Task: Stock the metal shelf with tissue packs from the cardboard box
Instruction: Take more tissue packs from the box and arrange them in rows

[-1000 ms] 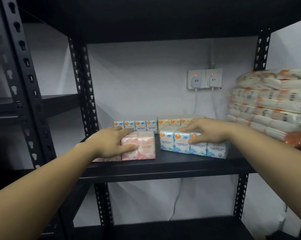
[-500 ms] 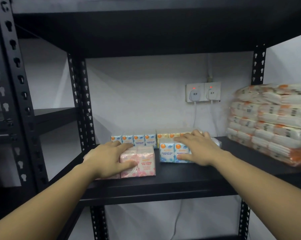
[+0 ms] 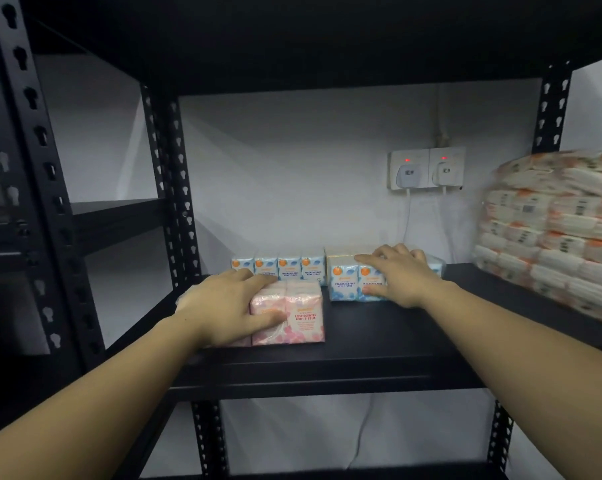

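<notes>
Shelving of black perforated metal point(image 3: 327, 372) carries the stock here, and both bare hands are on it. The left hand point(image 3: 223, 308) lies over the pink plastic-wrapped block of rose-scented mini tissue packs point(image 3: 294, 315), palm on its top and left side, thumb pressed across the printed front face; the fingers are spread rather than curled, so this reads as a steadying press more than a closed hold. The right hand point(image 3: 401, 277) rests flat and open on the blue-and-white wrapped block of fragrance-free mini tissue packs point(image 3: 343, 284), fingers splayed over its top and thumb against the front. Both blocks sit on the shelf board, the blue one just beside a yellow-topped block point(image 3: 341, 259) behind it. A row of small blue packs point(image 3: 279, 268) stands behind the pink block, near the white wall. A tall stack of orange-and-white wrapped tissue bundles point(image 3: 552, 233) fills the right end of the shelf. The cardboard box is not in view.

These blocks likely weigh very little and give under pressure; the film wrap is smooth and probably slides easily on the painted board. A flat palm on top with the thumb at the front edge suits pushing them into line; for lifting, the two short ends should offer the firmest purchase without crushing the paper.
</notes>
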Available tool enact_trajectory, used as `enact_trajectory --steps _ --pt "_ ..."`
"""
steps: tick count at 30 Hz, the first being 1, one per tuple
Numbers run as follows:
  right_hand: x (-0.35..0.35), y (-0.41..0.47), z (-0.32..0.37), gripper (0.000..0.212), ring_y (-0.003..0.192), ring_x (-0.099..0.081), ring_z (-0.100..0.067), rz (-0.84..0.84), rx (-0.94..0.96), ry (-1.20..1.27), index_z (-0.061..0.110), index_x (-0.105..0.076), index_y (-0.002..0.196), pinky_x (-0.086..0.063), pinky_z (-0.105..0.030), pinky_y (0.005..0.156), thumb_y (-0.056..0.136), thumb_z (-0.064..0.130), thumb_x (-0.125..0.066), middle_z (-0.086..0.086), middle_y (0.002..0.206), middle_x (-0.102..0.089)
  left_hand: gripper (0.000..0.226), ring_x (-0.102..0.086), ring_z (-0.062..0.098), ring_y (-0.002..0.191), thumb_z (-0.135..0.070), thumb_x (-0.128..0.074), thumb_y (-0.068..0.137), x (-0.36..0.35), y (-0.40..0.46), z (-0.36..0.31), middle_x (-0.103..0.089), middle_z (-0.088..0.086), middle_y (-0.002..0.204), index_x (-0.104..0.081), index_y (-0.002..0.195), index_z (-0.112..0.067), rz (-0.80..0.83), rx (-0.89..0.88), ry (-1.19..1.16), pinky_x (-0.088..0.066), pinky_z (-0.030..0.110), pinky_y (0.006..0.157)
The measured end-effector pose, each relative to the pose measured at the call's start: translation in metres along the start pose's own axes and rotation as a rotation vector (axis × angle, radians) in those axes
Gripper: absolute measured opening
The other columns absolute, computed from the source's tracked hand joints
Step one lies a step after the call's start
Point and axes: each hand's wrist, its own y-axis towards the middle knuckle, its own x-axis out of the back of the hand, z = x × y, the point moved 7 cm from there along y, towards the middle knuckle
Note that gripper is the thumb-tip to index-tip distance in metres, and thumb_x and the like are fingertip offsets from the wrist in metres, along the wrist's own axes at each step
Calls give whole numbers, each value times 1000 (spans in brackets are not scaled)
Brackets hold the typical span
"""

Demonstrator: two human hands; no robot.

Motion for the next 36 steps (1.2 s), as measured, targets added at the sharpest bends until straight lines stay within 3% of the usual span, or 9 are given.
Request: enact_trajectory --steps 4,7,10,14,20,24,30,33,36 --pt "15 -13 20 81 147 -23 -23 -125 -14 65 43 -19 160 -21 -47 115 91 74 -49 1 164 -29 94 -51 16 131 -98 -25 76 3 -1 -3 -52 -10 148 -31 155 -47 6 4 -23 -47 47 107" --pt "35 -33 58 66 142 -34 -18 -293 50 321 34 -37 155 -30 -44 115 98 66 -45 5 155 -42 92 -50 18 134 -96 -31 78 6 -3 -4 -50 -7 151 -33 155 -44 -12 8 -39 -45 47 110" --pt "32 -46 88 56 122 -54 -12 -222 41 677 32 -51 145 -46 -39 102 100 63 -44 9 138 -55 89 -50 18 131 -91 -41 82 13 -6 -12 -54 -7 145 -39 154 -40 -164 -13 -12 -43 43 109" --pt "10 -53 106 56 116 -59 -10 -124 -32 925 42 -46 144 -47 -36 99 94 64 -58 13 127 -60 90 -50 21 128 -87 -51 80 12 -7 -17 -57 -5 139 -41 153 -36 -249 -24 -50 -38 40 108" --pt "3 -56 106 51 114 -58 -6 -81 -67 1021 43 -46 142 -45 -22 85 96 58 -60 17 122 -57 78 -48 22 135 -85 -35 89 23 -21 3 -52 -4 148 -44 152 -40 -166 42 -74 -35 45 115" --pt "4 -58 107 47 105 -61 -3 -94 -89 988 37 -52 139 -42 -15 77 97 57 -59 20 112 -60 69 -49 21 135 -73 -51 92 14 -39 49 -49 0 150 -50 150 -34 -114 221 -289 -40 39 111" --pt "2 -61 112 51 98 -65 -2 -70 -67 923 43 -53 131 -52 -27 84 86 59 -72 21 112 -64 65 -47 9 122 -58 -61 96 4 -56 67 -44 -8 145 -48 152 -29 -108 239 -522 -39 30 107" --pt "3 -57 113 37 98 -66 -2 -44 -85 987 39 -59 122 -51 -29 87 93 63 -59 19 113 -68 55 -46 16 133 -56 -51 102 7 -60 69 -41 -9 139 -49 151 -30 -120 278 -591 -39 33 108" --pt "5 -53 115 32 80 -73 -4 -24 -140 1088 30 -65 113 -55 -28 78 100 56 -52 11 106 -75 65 -49 28 137 -60 -49 101 3 -62 81 -47 7 151 -42 154 -24 -123 444 -647 -42 41 111"
